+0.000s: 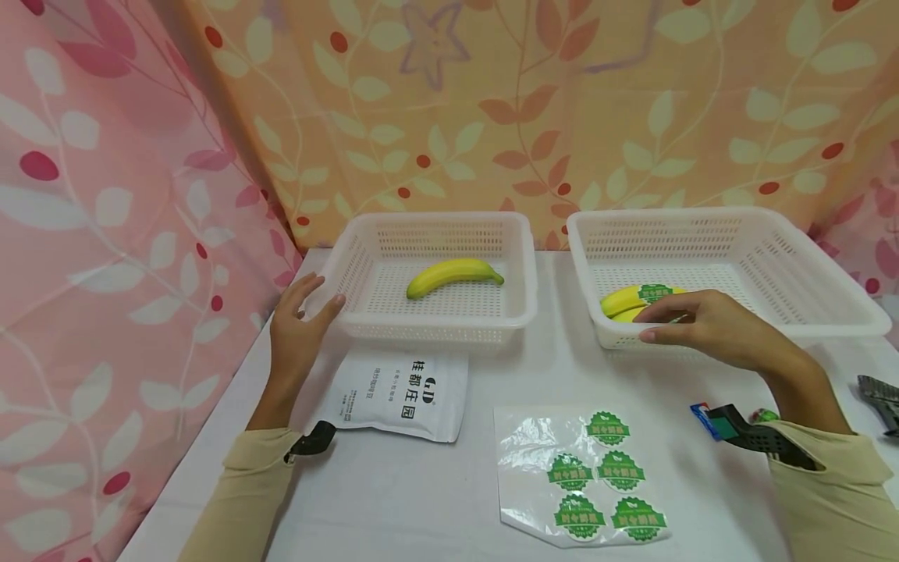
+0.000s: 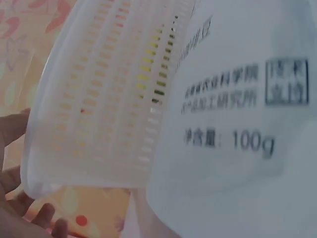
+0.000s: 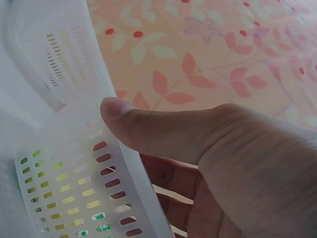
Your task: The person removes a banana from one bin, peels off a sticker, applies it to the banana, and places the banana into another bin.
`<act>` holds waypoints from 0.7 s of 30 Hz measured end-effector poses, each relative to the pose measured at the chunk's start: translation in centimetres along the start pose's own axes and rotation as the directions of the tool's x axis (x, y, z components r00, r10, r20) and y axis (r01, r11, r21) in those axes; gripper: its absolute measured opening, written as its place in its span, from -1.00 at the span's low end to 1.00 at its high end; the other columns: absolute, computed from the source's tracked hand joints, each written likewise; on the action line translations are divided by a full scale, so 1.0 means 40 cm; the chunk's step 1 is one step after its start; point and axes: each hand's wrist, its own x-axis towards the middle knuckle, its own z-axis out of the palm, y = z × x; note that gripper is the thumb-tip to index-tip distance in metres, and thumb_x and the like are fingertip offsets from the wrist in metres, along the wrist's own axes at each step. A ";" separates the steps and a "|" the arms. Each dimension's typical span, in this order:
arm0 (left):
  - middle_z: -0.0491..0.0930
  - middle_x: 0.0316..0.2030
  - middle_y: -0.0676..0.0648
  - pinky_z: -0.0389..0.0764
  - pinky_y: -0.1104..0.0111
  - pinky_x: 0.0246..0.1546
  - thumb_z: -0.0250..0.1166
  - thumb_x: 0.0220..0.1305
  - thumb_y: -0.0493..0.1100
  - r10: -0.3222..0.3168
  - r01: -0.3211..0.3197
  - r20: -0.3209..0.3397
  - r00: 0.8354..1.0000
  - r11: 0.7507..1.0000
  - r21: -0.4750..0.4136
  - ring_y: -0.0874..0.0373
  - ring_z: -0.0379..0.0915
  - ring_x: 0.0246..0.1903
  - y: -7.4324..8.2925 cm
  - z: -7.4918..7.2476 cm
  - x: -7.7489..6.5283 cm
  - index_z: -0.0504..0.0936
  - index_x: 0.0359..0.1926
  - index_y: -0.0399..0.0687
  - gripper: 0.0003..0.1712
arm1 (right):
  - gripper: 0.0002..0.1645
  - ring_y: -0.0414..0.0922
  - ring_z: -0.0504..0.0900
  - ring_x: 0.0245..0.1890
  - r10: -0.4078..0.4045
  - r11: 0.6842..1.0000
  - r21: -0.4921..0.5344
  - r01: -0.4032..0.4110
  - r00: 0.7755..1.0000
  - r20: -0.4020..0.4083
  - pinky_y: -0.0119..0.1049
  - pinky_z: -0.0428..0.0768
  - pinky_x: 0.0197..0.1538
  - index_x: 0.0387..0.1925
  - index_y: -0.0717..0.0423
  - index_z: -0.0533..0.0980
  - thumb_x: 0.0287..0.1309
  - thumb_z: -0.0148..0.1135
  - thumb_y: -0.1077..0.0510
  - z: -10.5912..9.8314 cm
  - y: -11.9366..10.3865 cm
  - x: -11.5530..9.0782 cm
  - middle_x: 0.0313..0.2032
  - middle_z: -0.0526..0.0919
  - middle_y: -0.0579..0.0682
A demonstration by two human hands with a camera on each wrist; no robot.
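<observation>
My left hand (image 1: 298, 336) is beside the left wall of the left white basket (image 1: 523, 312), its fingers loosely spread and the thumb by the rim. In that basket lies one yellow banana (image 1: 453, 275) with greenish ends. Over the front rim of the right white basket (image 1: 836, 312) reaches my right hand (image 1: 723, 328). Its thumb (image 3: 148, 126) lies along the outside of the rim, while the fingers are inside, next to yellow bananas (image 1: 621, 299). A green sticker (image 1: 655, 293) is on one banana. The right fingertips are partly hidden, and no banana is seen lifted.
A white coffee pouch (image 1: 400, 394) lies before the left basket. A clear sheet of green round stickers (image 1: 579, 472) lies front centre. Under the right wrist are a small blue item (image 1: 702, 417) and a green one (image 1: 764, 415); a black object (image 1: 881, 398) sits far right.
</observation>
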 end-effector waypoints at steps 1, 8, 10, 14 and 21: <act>0.39 0.52 -0.02 0.30 -0.11 0.44 0.48 0.38 0.07 -0.025 0.025 0.022 0.999 1.000 -0.004 0.05 0.18 0.54 -0.003 -0.003 0.000 0.61 0.40 -0.07 -0.34 | -0.39 0.15 0.52 0.09 0.000 1.000 0.000 0.000 1.000 0.002 -0.19 0.46 -0.09 0.14 0.03 0.73 0.26 0.46 -0.27 0.000 0.000 0.000 0.12 0.68 0.17; 0.26 0.59 0.14 0.37 -0.07 0.46 0.41 0.41 0.20 -0.107 0.108 0.094 0.990 0.994 -0.004 0.11 0.04 0.61 -0.008 -0.007 0.001 0.62 0.39 -0.06 -0.31 | -0.41 0.15 0.53 0.10 -0.029 0.999 -0.017 0.029 1.000 0.005 -0.19 0.49 -0.10 0.16 0.06 0.72 0.28 0.47 -0.22 -0.005 0.000 0.003 0.12 0.69 0.17; 0.25 0.60 0.14 0.35 -0.08 0.48 0.41 0.41 0.20 -0.113 0.114 0.097 0.989 0.993 -0.006 0.10 0.03 0.62 -0.007 -0.006 0.000 0.60 0.40 -0.06 -0.30 | -0.43 0.12 0.58 0.08 -0.060 0.998 -0.019 0.060 0.998 -0.007 -0.19 0.53 -0.08 0.16 0.06 0.71 0.30 0.47 -0.19 -0.007 -0.007 0.005 0.07 0.72 0.12; 0.23 0.60 0.14 0.32 -0.06 0.51 0.41 0.41 0.20 -0.121 0.123 0.097 0.988 0.992 -0.010 0.08 0.03 0.63 -0.005 -0.006 -0.002 0.59 0.42 -0.05 -0.29 | -0.49 -0.06 0.68 0.00 -0.138 0.990 0.005 0.139 0.989 -0.055 -0.28 0.60 -0.06 0.18 0.02 0.69 0.33 0.46 -0.15 -0.005 -0.041 0.013 -0.02 0.77 0.01; 0.23 0.60 0.17 0.28 -0.04 0.53 0.41 0.41 0.20 -0.120 0.121 0.100 0.988 0.993 -0.010 0.10 0.02 0.63 -0.010 -0.008 -0.003 0.56 0.45 0.01 -0.29 | -0.56 -0.03 0.70 0.02 -0.207 0.972 0.093 0.215 0.974 -0.094 -0.22 0.64 0.00 0.20 -0.02 0.68 0.41 0.39 -0.10 0.022 -0.150 0.054 -0.01 0.78 -0.01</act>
